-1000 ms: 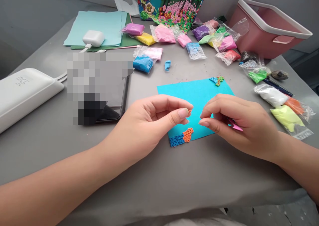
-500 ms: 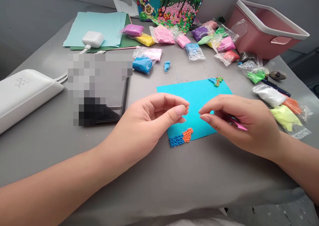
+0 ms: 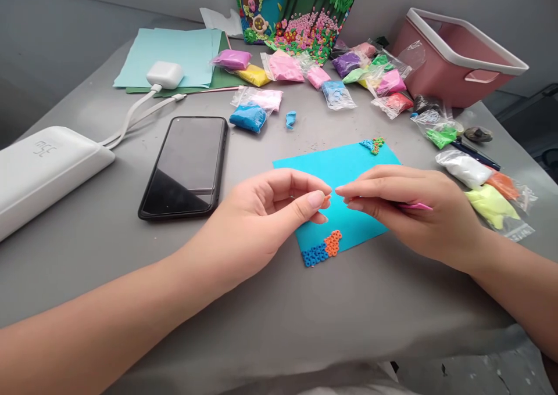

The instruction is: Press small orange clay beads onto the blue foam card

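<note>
The left hand (image 3: 265,221) is pinching a tiny orange clay bit (image 3: 326,198) in its grip; the right hand (image 3: 410,209) is closing on a pink tool (image 3: 416,207), fingertips meeting over the blue card (image 3: 344,168). Orange and blue rings (image 3: 322,250) are sitting at the card's 7 o'clock corner; a phone (image 3: 187,165) is lying at 9 o'clock on the desk (image 3: 279,325).

Bright, even light; edges perhaps slightly warped.

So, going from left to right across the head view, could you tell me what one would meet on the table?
White power bank → black phone → left hand pinching a tiny orange clay bit → right hand holding a pink tool → yellow clay bag.
</note>
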